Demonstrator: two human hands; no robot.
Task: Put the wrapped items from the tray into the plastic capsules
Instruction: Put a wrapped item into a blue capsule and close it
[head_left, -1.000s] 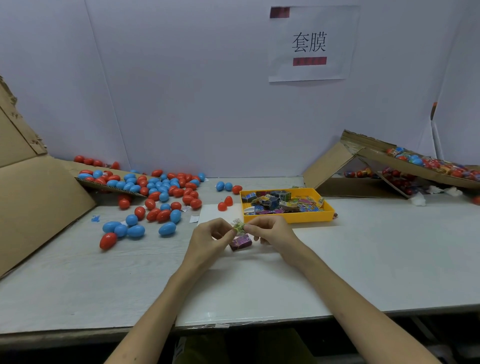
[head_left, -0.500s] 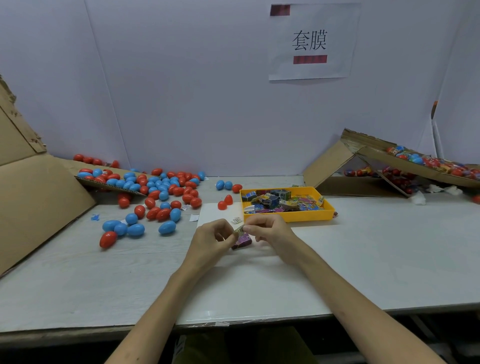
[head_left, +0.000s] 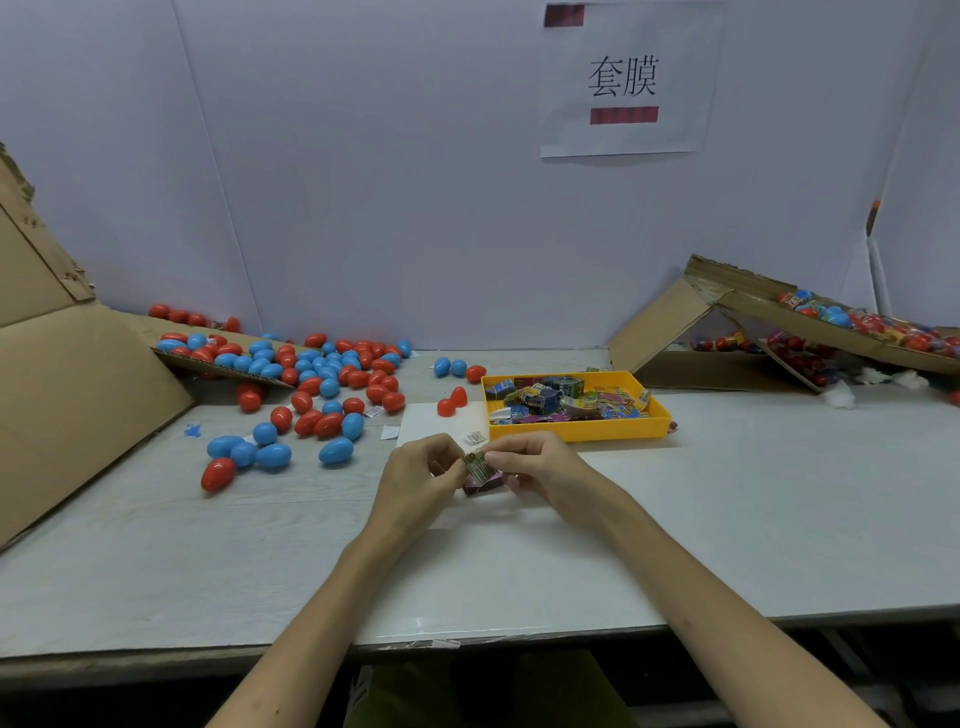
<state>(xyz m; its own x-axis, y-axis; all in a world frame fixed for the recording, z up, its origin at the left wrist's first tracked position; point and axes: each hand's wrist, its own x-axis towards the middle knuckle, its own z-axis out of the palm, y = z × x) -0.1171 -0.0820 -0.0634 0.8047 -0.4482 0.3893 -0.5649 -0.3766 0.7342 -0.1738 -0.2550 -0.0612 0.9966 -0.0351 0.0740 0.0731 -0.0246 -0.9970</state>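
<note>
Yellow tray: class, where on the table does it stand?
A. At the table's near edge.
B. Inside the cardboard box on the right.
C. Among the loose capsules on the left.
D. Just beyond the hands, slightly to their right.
D: the yellow tray stands just past the right hand and left hand, which pinch a wrapped item, apart from the capsules and the cardboard box.

A white paper sign (head_left: 631, 78) with two black Chinese characters and a red bar hangs on the wall (head_left: 363, 182) at one o'clock. On the pale table (head_left: 779, 519), a big cardboard sheet (head_left: 78, 395) leans at nine o'clock, and a collapsed cardboard box (head_left: 670, 332) sags at three with crumpled white scraps (head_left: 839, 397) beside it. A tiny blue scrap (head_left: 192, 430) lies at ten.
</note>
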